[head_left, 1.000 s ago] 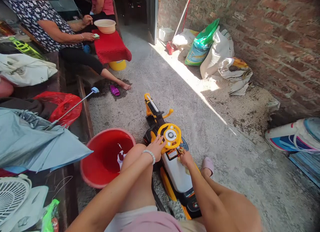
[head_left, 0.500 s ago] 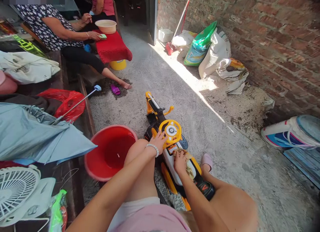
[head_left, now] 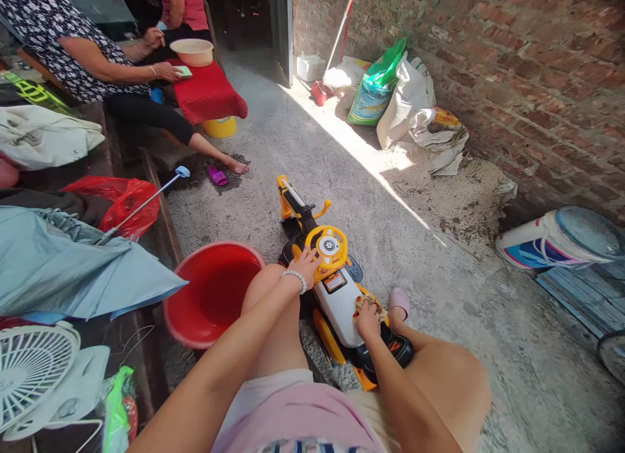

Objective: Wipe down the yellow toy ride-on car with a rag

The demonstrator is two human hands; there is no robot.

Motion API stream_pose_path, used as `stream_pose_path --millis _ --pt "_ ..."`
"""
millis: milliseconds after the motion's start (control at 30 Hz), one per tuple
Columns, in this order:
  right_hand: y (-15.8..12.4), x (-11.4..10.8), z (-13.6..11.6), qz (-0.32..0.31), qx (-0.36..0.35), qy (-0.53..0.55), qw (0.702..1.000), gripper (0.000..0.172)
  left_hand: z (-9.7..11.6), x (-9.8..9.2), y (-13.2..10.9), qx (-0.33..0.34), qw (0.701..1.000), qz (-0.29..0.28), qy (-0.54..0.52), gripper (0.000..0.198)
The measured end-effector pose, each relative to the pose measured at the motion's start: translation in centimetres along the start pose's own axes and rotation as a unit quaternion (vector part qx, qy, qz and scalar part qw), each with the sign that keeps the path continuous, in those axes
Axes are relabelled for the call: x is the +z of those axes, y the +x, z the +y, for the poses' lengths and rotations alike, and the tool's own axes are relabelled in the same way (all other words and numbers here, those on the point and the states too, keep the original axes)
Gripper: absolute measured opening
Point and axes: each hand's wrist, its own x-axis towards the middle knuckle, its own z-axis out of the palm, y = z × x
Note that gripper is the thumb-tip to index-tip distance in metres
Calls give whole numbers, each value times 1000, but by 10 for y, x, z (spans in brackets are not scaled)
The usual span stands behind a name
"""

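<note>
My left hand (head_left: 305, 267) rests with spread fingers on the edge of the yellow steering wheel (head_left: 329, 247), and a white bead bracelet (head_left: 294, 280) circles that wrist. The wheel belongs to a yellow, white and black child's ride-on toy (head_left: 336, 308), which stands on the floor between my legs. My right hand (head_left: 368, 321) presses a crumpled yellow-brown cloth (head_left: 370, 303) against the toy's right side, near the black rear. Part of the cloth is hidden under my fingers.
A red plastic basin (head_left: 178, 329) holding water stands left of the toy. Beyond it are a folded grey-blue umbrella (head_left: 73, 264) and a white fan (head_left: 32, 375). Two co-workers sit at the top left beside a beige bowl (head_left: 192, 51). Sacks (head_left: 371, 95) line the brick wall (head_left: 512, 69).
My right hand has moved the cloth rearward along the toy's side. The toy's rear has swung slightly right, and the view has shifted a little.
</note>
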Motion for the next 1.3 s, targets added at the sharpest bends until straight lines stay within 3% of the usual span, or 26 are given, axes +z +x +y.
stream_pose_path --millis 67,267,533,600,700,833,967,1033,1100,1167,1233,1300 --pt "-14 9 -7 8 -30 -10 999 63 0 0 0 -2 1000 4 -2 85" --pt "-44 26 -40 32 -211 -34 976 63 4 0 -3 -1 1000 13 11 85" --pt "-18 -14 -93 0 -355 -36 934 61 3 0 -3 -5 1000 18 7 84" --pt "-21 -13 -90 -3 -380 -42 924 59 1 2 -2 -2 1000 25 13 83" --pt "-36 2 -68 -19 -401 -58 914 56 -1 4 0 2 999 31 25 81" --pt "-58 18 -30 -57 -382 -52 921 47 -2 6 3 1 999 28 21 80" --pt "-51 1 0 -101 -362 -29 926 35 0 6 2 -2 1000 17 20 83" --pt "-35 -15 14 -102 -269 -14 957 44 0 5 2 -10 1000 10 23 84" --pt "-16 -28 27 -85 -112 -2 990 55 0 5 2 -14 1000 6 21 86" --pt "-1 -33 33 -72 10 2 997 56 0 5 3 -14 1000 9 17 86" --pt "4 -29 28 -69 41 1 997 55 0 4 3 -11 1000 10 19 85" --pt "-5 -16 13 -43 19 -4 999 55 1 4 3 -8 1000 11 27 84"
